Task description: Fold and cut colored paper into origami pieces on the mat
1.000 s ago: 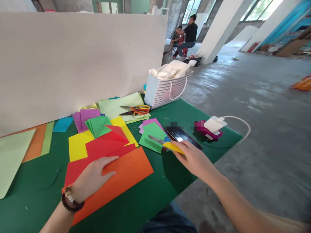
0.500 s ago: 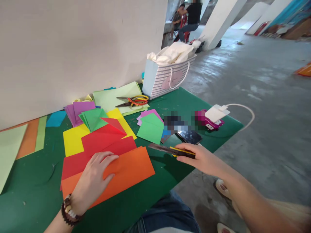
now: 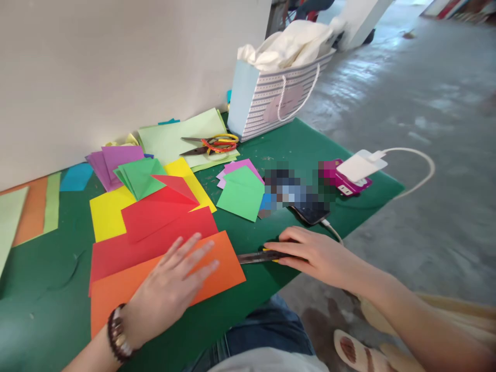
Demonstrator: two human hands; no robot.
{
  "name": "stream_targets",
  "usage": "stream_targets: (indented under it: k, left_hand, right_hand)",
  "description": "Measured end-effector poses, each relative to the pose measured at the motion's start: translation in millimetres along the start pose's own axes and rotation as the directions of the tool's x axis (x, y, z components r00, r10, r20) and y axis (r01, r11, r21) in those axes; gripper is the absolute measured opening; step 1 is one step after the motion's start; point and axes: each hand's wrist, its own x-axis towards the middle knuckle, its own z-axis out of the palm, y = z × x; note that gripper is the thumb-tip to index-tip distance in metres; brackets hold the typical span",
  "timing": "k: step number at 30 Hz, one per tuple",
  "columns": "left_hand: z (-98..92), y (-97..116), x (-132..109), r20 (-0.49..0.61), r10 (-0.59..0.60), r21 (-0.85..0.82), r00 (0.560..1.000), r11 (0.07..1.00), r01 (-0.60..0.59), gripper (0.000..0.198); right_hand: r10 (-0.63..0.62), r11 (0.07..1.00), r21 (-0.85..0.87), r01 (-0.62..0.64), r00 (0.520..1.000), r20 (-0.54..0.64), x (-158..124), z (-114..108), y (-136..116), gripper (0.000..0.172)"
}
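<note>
My left hand [image 3: 170,289] lies flat with fingers spread on an orange paper sheet [image 3: 116,294] at the near edge of the green table [image 3: 46,289]. My right hand [image 3: 310,253] grips a utility knife [image 3: 258,256] with a dark blade and yellow body, its tip close to the orange sheet's right edge. Red sheets [image 3: 155,227] and a yellow sheet [image 3: 104,217] lie under and behind the orange one.
Green folded papers [image 3: 242,196], purple papers [image 3: 116,157], scissors [image 3: 211,145] on pale green paper, a striped gift bag [image 3: 271,98], a phone [image 3: 310,212] and a white charger [image 3: 360,165] with cable sit on the table. A white board [image 3: 116,67] stands behind.
My right hand picked the knife up from beside the phone and brought it down left toward the orange sheet. My left hand slid right and spread its fingers. The view tilted downward.
</note>
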Motion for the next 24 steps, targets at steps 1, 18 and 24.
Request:
stream_targets:
  k: [1, 18, 24]
  left_hand:
    - [2.6, 1.8, 7.7, 0.038, 0.093, -0.025, 0.995, 0.995, -0.092, 0.047]
    - [27.6, -0.4, 25.0, 0.161, 0.224, -0.287, 0.961, 0.942, -0.171, 0.047]
    - [28.7, 1.4, 25.3, 0.192, 0.219, -0.266, 0.956, 0.95, -0.164, 0.047]
  right_hand:
    - [-0.033, 0.999, -0.019, 0.033, 0.999, 0.0, -0.5, 0.9, -0.5, 0.034]
    - [-0.286, 0.893, -0.348, 0.286, 0.957, 0.053, -18.2, 17.6, -2.8, 0.044]
    - [-0.315, 0.897, -0.309, 0.317, 0.947, 0.055, -24.6, 25.1, -3.9, 0.044]
